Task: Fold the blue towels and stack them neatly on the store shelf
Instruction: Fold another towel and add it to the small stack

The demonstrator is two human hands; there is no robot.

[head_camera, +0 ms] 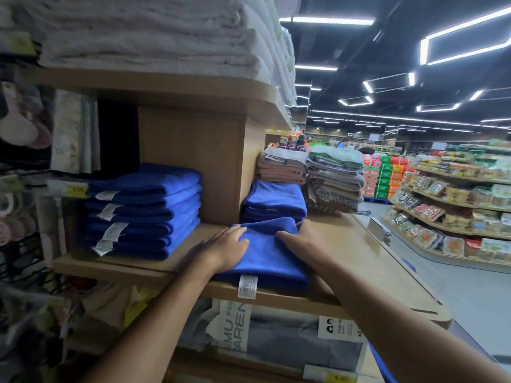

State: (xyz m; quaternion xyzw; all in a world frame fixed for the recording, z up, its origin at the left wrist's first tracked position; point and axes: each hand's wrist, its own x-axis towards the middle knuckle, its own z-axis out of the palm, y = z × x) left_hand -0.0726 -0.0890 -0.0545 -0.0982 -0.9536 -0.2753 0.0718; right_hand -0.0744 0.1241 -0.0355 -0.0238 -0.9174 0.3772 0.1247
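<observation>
A folded blue towel (265, 258) lies on the wooden shelf (367, 261) near its front edge, a white barcode label hanging from its near side. My left hand (226, 250) lies flat on the towel's left part, fingers straight. On the towel's right side my right hand (301, 239) rests with fingers extended over the top fold. Left of them stands a stack of several folded blue towels (143, 211) with white tags. A second, smaller blue stack (273, 201) sits just behind the towel.
A wooden divider (199, 161) stands between the two blue stacks. Grey, pink and green folded towels (331, 178) pile up behind. White towels (154, 34) fill the shelf above. Packaged bedding (290, 335) sits below. A grocery aisle (453, 205) runs at right.
</observation>
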